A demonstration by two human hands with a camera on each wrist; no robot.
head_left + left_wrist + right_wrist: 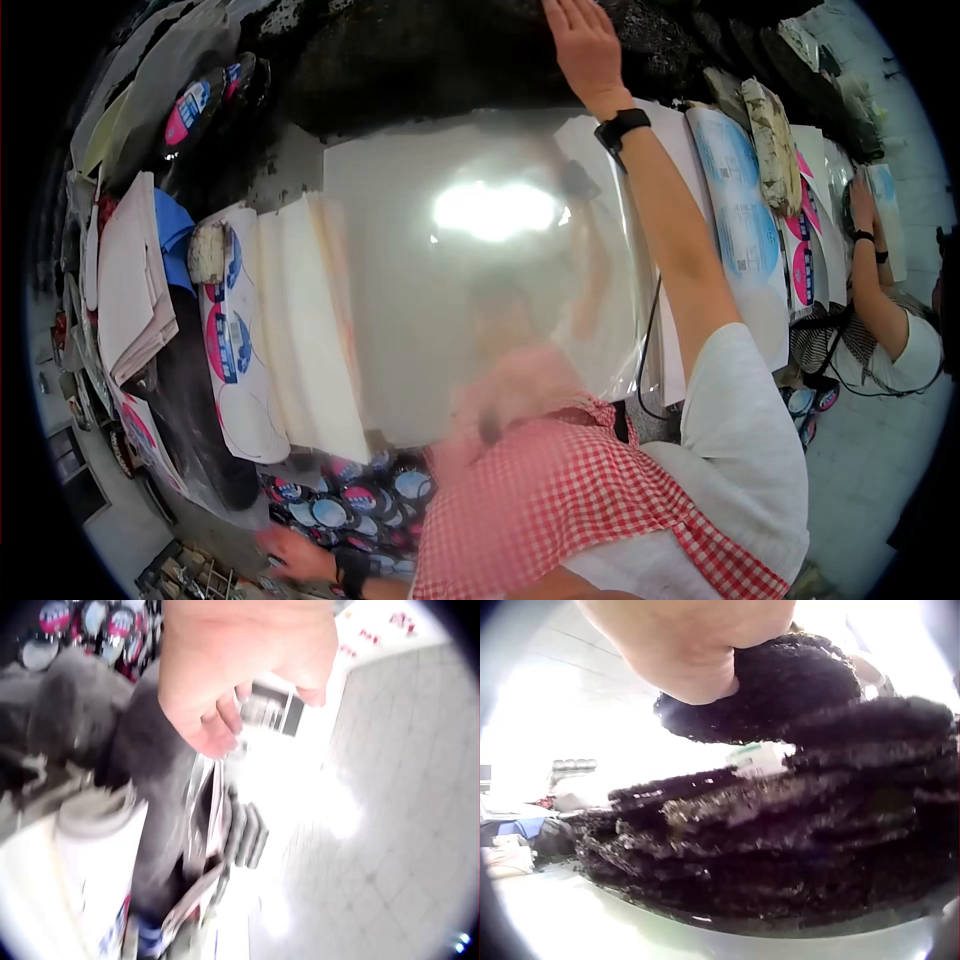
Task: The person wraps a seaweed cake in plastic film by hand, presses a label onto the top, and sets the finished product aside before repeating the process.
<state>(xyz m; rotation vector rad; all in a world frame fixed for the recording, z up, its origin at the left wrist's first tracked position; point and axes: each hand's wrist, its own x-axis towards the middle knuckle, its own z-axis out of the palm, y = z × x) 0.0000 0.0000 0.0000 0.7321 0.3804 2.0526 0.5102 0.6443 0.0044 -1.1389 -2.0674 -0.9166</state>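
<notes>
Dark sheets (780,694) in the grasp of the right hand (588,48); left hand (300,556), fingers (214,739) loosely curled, empty

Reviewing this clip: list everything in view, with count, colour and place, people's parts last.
Dark stack: layers uncountable, black, far side of the work surface
Lifted piece: at least one, black, at the right hand
Work surface: one, pale and glossy, centre
Plain sheets: several, off-white, left of centre
Printed packaging: several, white, blue and pink, both sides
Round-labelled packs: many, black with pink and blue, lower left
Blue item: one, far left
Cable: one, black, right of centre
Floor: grey tiles
Second person: one, pale sleeve, far right
Apron: one, red-white check, on the wearer
Right hand: pinching the lifted piece
Left hand: empty, lower left
</notes>
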